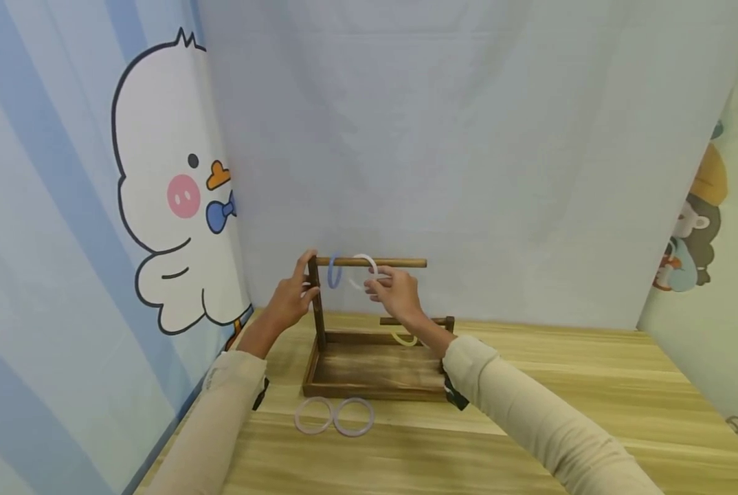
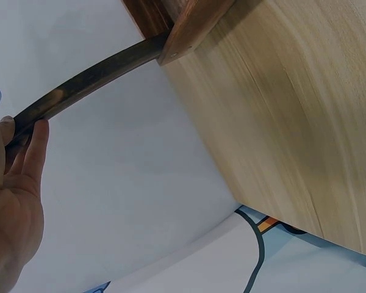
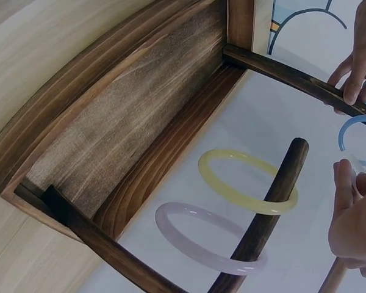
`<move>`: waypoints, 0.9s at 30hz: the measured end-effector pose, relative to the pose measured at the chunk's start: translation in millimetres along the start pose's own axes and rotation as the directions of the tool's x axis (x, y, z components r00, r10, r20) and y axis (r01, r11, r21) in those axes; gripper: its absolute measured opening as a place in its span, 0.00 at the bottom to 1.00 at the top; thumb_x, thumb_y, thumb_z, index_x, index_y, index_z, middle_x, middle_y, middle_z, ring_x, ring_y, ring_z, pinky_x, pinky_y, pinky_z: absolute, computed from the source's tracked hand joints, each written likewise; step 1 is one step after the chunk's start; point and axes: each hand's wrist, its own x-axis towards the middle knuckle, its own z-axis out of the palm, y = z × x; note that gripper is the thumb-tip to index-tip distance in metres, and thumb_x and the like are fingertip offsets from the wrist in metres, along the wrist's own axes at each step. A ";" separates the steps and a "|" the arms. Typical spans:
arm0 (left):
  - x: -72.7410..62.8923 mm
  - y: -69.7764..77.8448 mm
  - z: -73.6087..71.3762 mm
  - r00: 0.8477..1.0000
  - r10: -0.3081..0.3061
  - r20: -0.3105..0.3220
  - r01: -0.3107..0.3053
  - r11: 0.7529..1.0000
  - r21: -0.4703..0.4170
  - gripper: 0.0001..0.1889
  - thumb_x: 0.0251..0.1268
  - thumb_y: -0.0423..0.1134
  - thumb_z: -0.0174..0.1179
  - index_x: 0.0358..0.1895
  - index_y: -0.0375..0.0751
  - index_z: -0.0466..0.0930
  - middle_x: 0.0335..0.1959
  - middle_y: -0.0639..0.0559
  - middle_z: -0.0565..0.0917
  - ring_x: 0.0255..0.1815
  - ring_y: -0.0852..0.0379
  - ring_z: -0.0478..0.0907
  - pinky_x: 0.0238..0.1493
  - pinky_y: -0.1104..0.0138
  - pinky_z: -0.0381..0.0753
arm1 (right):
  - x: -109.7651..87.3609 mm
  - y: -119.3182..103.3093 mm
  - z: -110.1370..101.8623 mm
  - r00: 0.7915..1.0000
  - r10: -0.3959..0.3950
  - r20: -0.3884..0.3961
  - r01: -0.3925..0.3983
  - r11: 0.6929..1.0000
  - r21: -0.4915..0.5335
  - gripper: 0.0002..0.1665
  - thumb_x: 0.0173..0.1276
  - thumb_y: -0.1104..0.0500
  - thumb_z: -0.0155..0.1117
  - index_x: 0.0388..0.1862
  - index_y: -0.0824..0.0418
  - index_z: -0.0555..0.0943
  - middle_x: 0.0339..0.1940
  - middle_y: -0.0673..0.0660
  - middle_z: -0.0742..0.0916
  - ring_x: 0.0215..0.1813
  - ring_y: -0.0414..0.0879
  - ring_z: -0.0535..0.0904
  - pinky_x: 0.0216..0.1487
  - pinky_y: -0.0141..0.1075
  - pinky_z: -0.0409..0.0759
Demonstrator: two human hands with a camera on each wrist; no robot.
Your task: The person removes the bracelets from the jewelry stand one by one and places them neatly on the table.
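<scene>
A dark wooden rack has a shallow tray base [image 1: 375, 369], a tall post [image 1: 317, 309] at left and an upper rod [image 1: 406, 262]. My left hand [image 1: 288, 300] grips the top of that post between thumb and fingers. My right hand [image 1: 400, 295] pinches a white ring [image 1: 364, 256], which is around the upper rod. Between the hands, a blue ring [image 1: 330, 273] hangs on the same rod, nearer the post. In the right wrist view, a yellow ring [image 3: 232, 198] and a pale purple ring [image 3: 192, 245] hang on the lower rod [image 3: 287, 174].
Two more rings, one pinkish [image 1: 312, 432] and one purple [image 1: 353, 434], lie side by side on the wooden table [image 1: 567, 412] before the tray. A grey curtain [image 1: 468, 137] stands behind the rack, and a wall with a cartoon bird [image 1: 171, 137] is at left.
</scene>
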 end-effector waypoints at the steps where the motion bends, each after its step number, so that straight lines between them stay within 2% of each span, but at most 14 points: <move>1: -0.2 -0.1 -0.2 1.000 0.000 -0.001 0.000 1.000 0.000 0.40 0.74 0.25 0.61 0.81 0.44 0.47 0.52 0.23 0.84 0.53 0.30 0.85 0.52 0.46 0.87 | 0.1 -0.1 -1.0 1.000 0.007 0.001 -0.007 1.000 -0.004 0.17 0.76 0.67 0.65 0.61 0.72 0.82 0.44 0.70 0.90 0.45 0.60 0.91 0.42 0.35 0.90; 8: -1.5 0.0 -2.0 1.000 0.026 -0.016 -0.026 1.000 0.008 0.40 0.74 0.24 0.61 0.80 0.41 0.48 0.52 0.22 0.84 0.52 0.30 0.85 0.51 0.44 0.87 | 0.8 0.7 -6.7 0.999 0.024 0.021 -0.024 1.000 -0.015 0.18 0.77 0.67 0.63 0.63 0.71 0.81 0.45 0.69 0.90 0.46 0.58 0.91 0.43 0.34 0.89; 15: -0.8 -0.6 -1.0 1.000 -0.020 0.018 0.020 1.000 0.001 0.40 0.75 0.26 0.60 0.81 0.44 0.46 0.54 0.23 0.83 0.53 0.30 0.85 0.52 0.44 0.87 | -1.0 -0.9 -12.7 0.997 0.065 0.038 -0.065 0.998 0.004 0.18 0.78 0.67 0.62 0.64 0.71 0.81 0.46 0.69 0.90 0.47 0.57 0.91 0.43 0.33 0.89; 21: -1.0 1.5 -1.1 1.000 -0.004 0.011 0.004 1.000 0.000 0.40 0.75 0.25 0.60 0.81 0.42 0.47 0.53 0.23 0.83 0.53 0.30 0.85 0.52 0.44 0.87 | -3.1 -1.5 -18.5 0.998 0.060 0.022 -0.060 0.998 -0.023 0.18 0.77 0.67 0.63 0.63 0.71 0.82 0.45 0.69 0.90 0.46 0.58 0.91 0.42 0.34 0.90; 27: -0.9 1.5 -1.1 1.000 -0.006 0.009 0.006 1.000 -0.003 0.40 0.74 0.25 0.60 0.81 0.45 0.47 0.53 0.23 0.84 0.53 0.30 0.85 0.52 0.45 0.87 | -6.4 -1.0 -25.3 0.998 0.056 0.002 -0.056 0.998 -0.040 0.18 0.77 0.67 0.64 0.63 0.72 0.81 0.45 0.69 0.91 0.46 0.58 0.91 0.43 0.35 0.90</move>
